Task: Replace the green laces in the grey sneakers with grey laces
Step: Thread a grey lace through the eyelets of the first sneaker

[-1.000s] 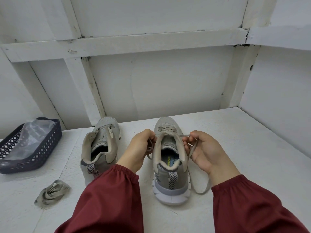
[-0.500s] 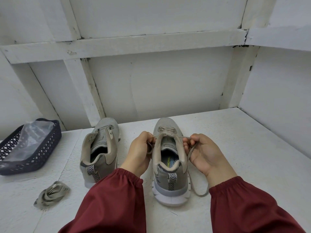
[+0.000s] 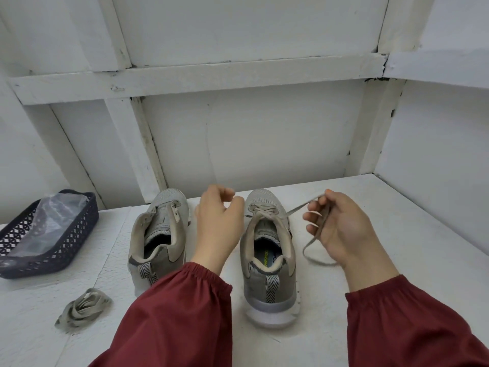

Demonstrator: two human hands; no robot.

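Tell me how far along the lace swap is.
Done: the left grey sneaker shows no laces; a bundled greyish lace lies on the white table. In hand: the right hand pinches a lace end stretched from the right grey sneaker's front eyelets. Left: finishing that shoe, lacing the bare one.

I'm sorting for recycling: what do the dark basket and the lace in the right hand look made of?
Basket: probably moulded plastic, matte; its rigid walls are a regular open lattice. Lace, pinched by the right hand: likely flat woven fabric, dull; it droops limply in a loop.
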